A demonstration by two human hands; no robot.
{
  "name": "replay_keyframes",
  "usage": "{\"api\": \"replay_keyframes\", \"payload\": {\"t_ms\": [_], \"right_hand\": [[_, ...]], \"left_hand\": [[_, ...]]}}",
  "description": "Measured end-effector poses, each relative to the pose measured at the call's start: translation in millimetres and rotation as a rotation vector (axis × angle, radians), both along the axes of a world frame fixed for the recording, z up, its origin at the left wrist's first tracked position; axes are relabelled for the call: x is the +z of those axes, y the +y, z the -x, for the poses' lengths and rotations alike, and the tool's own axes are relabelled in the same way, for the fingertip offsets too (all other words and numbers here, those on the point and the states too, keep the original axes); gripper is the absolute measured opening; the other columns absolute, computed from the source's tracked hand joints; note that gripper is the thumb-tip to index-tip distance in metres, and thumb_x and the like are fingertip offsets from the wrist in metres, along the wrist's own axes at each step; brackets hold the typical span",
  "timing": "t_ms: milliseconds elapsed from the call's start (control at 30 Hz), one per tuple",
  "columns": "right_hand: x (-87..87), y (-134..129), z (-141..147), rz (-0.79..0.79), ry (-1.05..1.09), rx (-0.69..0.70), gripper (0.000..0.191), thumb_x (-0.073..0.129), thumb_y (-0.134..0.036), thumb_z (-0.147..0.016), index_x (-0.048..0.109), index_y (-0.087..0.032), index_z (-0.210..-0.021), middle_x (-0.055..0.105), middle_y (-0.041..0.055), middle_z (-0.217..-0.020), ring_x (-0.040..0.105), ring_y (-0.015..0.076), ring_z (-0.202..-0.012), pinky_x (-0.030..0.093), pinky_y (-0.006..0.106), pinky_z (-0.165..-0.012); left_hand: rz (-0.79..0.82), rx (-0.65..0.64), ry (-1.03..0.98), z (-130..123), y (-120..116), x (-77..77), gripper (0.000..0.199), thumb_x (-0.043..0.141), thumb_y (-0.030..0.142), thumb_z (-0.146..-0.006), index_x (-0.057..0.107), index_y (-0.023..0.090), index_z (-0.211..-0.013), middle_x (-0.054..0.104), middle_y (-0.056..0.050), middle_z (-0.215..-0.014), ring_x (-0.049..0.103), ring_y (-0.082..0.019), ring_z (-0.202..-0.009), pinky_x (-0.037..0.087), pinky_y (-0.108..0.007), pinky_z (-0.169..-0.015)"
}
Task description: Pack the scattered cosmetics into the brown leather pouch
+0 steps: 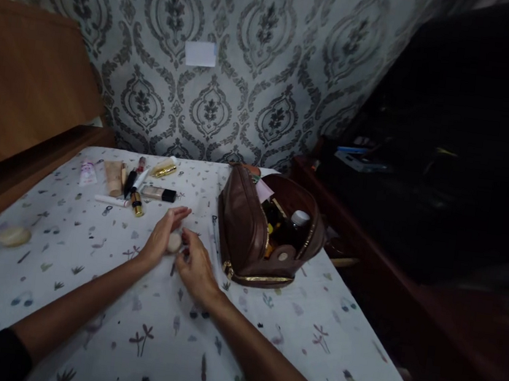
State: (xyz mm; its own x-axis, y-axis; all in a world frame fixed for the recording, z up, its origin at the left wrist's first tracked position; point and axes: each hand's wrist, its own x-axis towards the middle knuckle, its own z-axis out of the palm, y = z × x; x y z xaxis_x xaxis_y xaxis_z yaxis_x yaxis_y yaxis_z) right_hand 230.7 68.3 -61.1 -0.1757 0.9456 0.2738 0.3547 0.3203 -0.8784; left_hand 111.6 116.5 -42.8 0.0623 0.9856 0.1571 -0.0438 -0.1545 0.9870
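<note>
A small round beige item (174,243), perhaps a pad or a compact, sits on the patterned tablecloth between my two hands. My left hand (164,233) is on its left side with fingers stretched out, palm facing it. On the other side, my right hand (195,263) has its fingers slightly curled and apart, the fingertips close to the item; whether they touch it I cannot tell. Just right of my right hand stands an open brown cosmetic bag (242,232) with a gold zip. Inside it are a white-capped bottle (300,218) and other items.
Cosmetics lie toward the back left: a beige tube (113,177), a foundation bottle (158,193), a gold-toned bottle (164,169), a white pen-like stick (111,201) and a pink-white tube (88,174). An oval pale item (14,236) rests at far left. Wooden furniture (27,76) borders the left.
</note>
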Motion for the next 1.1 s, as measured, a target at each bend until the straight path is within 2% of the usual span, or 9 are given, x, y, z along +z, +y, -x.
{"api": "replay_keyframes", "payload": {"t_ms": [67,167,367,600,767,967,1033,1100], "right_hand": [[5.2,-1.3,1.0,-0.015,-0.054,0.003,0.059,0.053,-0.008,-0.074,0.049,-0.012,-0.133,0.059,0.0159,-0.129,0.054,0.0271,-0.121,0.044,0.046,-0.104],[16.6,-4.3,-0.9,0.021,-0.183,-0.023,0.057,0.060,-0.011,-0.074,0.052,-0.011,-0.130,0.058,0.0163,-0.125,0.052,0.0300,-0.120,0.044,0.046,-0.104],[33.9,-8.8,-9.8,0.071,-0.333,-0.073,0.027,0.063,-0.020,-0.085,0.061,-0.015,-0.112,0.059,0.0138,-0.118,0.056,0.0289,-0.113,0.048,0.042,-0.098],[35.1,-12.2,-10.9,0.053,-0.353,-0.002,0.038,0.063,-0.019,-0.083,0.050,-0.012,-0.118,0.062,0.0195,-0.121,0.058,0.0325,-0.113,0.050,0.043,-0.090],[37.6,-10.9,-14.4,0.097,-0.236,0.006,0.040,0.065,-0.024,-0.079,0.049,-0.018,-0.115,0.063,0.0132,-0.119,0.063,0.0289,-0.106,0.051,0.039,-0.087],[36.8,-9.2,-14.5,0.174,-0.161,-0.046,0.044,0.071,-0.036,-0.072,0.057,-0.022,-0.111,0.060,0.0099,-0.122,0.062,0.0308,-0.110,0.052,0.043,-0.091],[35.8,-8.3,-13.8,0.217,-0.178,-0.048,0.044,0.072,-0.040,-0.070,0.061,-0.021,-0.108,0.060,0.0112,-0.121,0.063,0.0326,-0.107,0.053,0.044,-0.088],[34.9,-7.2,-12.9,0.243,-0.198,-0.046,0.046,0.072,-0.043,-0.069,0.064,-0.020,-0.107,0.061,0.0133,-0.121,0.065,0.0342,-0.103,0.054,0.045,-0.085]], "left_hand": [[-0.034,-0.040,0.063,-3.5,-6.0,0.7,0.064,0.036,0.072,-0.092,0.058,0.021,-0.124,0.063,-0.013,-0.136,0.052,-0.026,-0.134,0.030,-0.047,-0.117],[-0.042,-0.060,0.056,-11.8,-1.2,0.6,0.064,0.038,0.074,-0.090,0.060,0.021,-0.118,0.064,-0.012,-0.133,0.053,-0.028,-0.132,0.033,-0.049,-0.115],[0.087,-0.024,-0.123,-23.8,20.2,2.3,0.072,0.051,0.084,-0.074,0.063,0.019,-0.101,0.071,-0.013,-0.116,0.059,-0.032,-0.121,0.044,-0.051,-0.105],[0.174,-0.026,-0.138,-20.5,16.9,6.2,0.073,0.057,0.087,-0.066,0.065,0.019,-0.093,0.073,-0.010,-0.107,0.064,-0.030,-0.108,0.048,-0.047,-0.101],[0.133,-0.037,-0.067,-20.9,16.2,7.9,0.068,0.055,0.083,-0.071,0.065,0.019,-0.092,0.072,-0.009,-0.106,0.064,-0.028,-0.107,0.052,-0.041,-0.094],[0.036,-0.054,0.100,-15.9,16.5,8.4,0.059,0.056,0.075,-0.078,0.066,0.020,-0.095,0.070,-0.009,-0.109,0.063,-0.027,-0.107,0.052,-0.039,-0.095],[-0.041,-0.055,0.195,-15.9,18.3,15.6,0.054,0.054,0.071,-0.083,0.066,0.021,-0.098,0.068,-0.008,-0.113,0.061,-0.027,-0.111,0.050,-0.039,-0.098],[-0.154,-0.070,0.300,-20.1,21.7,29.9,0.047,0.052,0.065,-0.087,0.065,0.023,-0.103,0.067,-0.007,-0.117,0.059,-0.028,-0.114,0.047,-0.040,-0.100]]}}
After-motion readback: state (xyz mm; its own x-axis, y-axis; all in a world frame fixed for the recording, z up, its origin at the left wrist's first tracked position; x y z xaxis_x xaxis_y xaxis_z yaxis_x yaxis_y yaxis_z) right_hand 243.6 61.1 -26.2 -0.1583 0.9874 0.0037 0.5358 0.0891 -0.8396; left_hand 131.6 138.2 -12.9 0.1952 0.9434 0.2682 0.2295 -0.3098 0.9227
